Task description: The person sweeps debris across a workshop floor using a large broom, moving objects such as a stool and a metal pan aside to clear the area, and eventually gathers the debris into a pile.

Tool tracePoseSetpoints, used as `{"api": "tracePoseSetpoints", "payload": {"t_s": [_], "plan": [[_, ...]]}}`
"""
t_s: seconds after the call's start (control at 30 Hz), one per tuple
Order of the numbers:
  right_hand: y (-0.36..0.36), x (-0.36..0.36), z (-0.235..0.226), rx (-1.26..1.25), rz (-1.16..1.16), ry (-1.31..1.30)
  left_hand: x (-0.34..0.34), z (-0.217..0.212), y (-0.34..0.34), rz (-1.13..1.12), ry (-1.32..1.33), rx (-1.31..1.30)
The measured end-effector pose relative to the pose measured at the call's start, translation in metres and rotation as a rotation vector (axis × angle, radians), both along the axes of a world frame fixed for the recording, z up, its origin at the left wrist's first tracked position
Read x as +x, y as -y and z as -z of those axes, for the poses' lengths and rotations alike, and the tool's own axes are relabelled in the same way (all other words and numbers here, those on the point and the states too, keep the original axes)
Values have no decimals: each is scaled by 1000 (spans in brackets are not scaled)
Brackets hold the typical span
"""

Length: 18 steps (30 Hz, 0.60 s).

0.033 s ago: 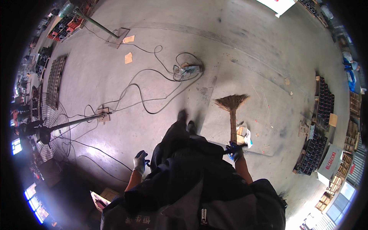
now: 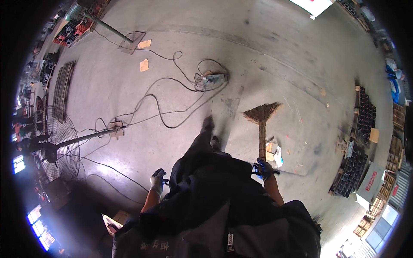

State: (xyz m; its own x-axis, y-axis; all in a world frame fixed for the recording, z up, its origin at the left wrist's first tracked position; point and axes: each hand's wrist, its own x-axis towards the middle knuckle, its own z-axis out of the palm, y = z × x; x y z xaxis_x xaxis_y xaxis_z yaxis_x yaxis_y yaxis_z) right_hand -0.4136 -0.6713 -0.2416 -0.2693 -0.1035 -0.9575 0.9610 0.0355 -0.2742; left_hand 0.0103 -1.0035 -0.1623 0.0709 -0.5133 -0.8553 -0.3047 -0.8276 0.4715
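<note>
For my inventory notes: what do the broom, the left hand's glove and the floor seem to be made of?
Broom: probably dry plant fibre, matte; brown, frayed bristles. Glove: seemingly pale, matte fabric; blue areas possibly rubber-coated. Floor: perhaps concrete, slightly glossy; grey, stained, reflecting light.

The head-worn fisheye looks down at the floor [image 2: 215, 43].

The floor [image 2: 275, 56] looked smooth and faintly glossy; the broom [image 2: 262, 122], toward half past two, rough dry fibre; the fan cage [image 2: 64, 162], at nine o'clock, metal wire.
</note>
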Motion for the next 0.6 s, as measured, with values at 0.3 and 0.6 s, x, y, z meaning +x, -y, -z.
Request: {"api": "tracePoseSetpoints", "payload": {"t_s": [0.3,0.6], "plan": [[81,-137,-54,35,-110,50,-143,33,99,-63,-32,58],[105,-266,-41,-12,-395,-215,-308,0,179,-64,-147,-33]]}}
